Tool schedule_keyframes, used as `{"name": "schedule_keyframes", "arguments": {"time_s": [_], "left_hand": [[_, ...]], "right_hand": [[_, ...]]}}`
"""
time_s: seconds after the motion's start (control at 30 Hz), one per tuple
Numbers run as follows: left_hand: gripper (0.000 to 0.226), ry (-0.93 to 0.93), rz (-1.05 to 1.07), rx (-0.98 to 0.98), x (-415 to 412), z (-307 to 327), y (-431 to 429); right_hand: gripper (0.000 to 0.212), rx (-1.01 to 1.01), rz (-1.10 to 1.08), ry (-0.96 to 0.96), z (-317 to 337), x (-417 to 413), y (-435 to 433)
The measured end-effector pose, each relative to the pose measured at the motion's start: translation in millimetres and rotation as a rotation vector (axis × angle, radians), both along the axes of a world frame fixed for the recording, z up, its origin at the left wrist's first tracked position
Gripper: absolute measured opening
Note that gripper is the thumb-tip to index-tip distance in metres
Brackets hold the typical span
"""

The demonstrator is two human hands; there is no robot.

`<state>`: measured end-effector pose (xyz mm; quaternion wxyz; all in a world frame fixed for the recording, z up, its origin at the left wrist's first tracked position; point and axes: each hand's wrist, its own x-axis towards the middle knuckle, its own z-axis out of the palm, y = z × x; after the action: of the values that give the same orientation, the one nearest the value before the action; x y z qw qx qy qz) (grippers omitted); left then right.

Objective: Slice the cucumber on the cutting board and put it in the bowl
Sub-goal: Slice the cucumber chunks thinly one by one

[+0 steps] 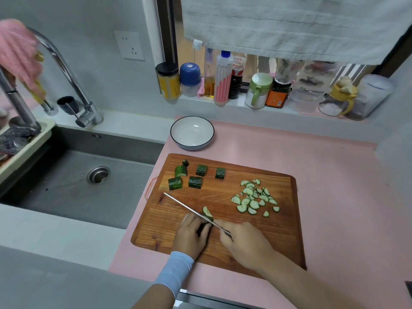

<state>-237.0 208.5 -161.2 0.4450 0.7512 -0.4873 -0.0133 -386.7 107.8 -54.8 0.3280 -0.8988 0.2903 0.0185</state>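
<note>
Cucumber piece is probably slippery — left hand curls round its skin side, right hand grips the knife.

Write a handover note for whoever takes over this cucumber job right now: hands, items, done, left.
Left hand holds the short dark green cucumber piece on the brown wooden cutting board. Right hand grips the long steel knife, blade on that piece.
Done: pile of thin pale slices at board's right.
Remaining: this piece, five green chunks at far left, then move everything into the empty white dark-rimmed bowl beyond the board.
</note>
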Motion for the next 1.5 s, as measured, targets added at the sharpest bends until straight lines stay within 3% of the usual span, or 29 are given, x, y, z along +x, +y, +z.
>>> {"name": "schedule_keyframes", "arguments": {"time_s": [0.13, 0.37, 0.67, 0.83, 0.97, 1.2, 1.5], "left_hand": [[0.023, 0.0, 0.019, -0.003, -0.7, -1.1, -0.8], [0.014, 0.008, 0.018, -0.003, 0.3, -4.2, -0.4], [0.014, -0.008, 0.023, 0.006, 0.1, -7.3, -0.3], [0.015, 0.001, 0.02, 0.015, 0.1, -5.6, -1.1], [0.014, -0.014, 0.015, 0.007, -1.4, -5.8, 0.7], [0.018, -0.017, 0.034, -0.014, -1.3, -4.9, -0.6], [0.016, 0.002, 0.048, -0.004, 0.1, -11.1, 0.4]], "right_hand": [[0.033, 0.018, 0.016, -0.004, 6.9, -25.0, 0.7], [0.037, 0.091, -0.008, 0.03, 1.3, -53.8, -3.8], [0.033, 0.109, -0.007, 0.034, -4.3, -33.5, -5.4], [0.044, 0.087, -0.009, 0.032, -14.0, 8.8, -5.6], [0.042, 0.072, -0.004, 0.055, -16.0, 24.7, -5.5], [0.041, -0.004, 0.017, 0.018, -9.5, 11.2, -2.9], [0.041, 0.066, 0.037, -0.003, 7.7, -28.8, -5.6]]}}
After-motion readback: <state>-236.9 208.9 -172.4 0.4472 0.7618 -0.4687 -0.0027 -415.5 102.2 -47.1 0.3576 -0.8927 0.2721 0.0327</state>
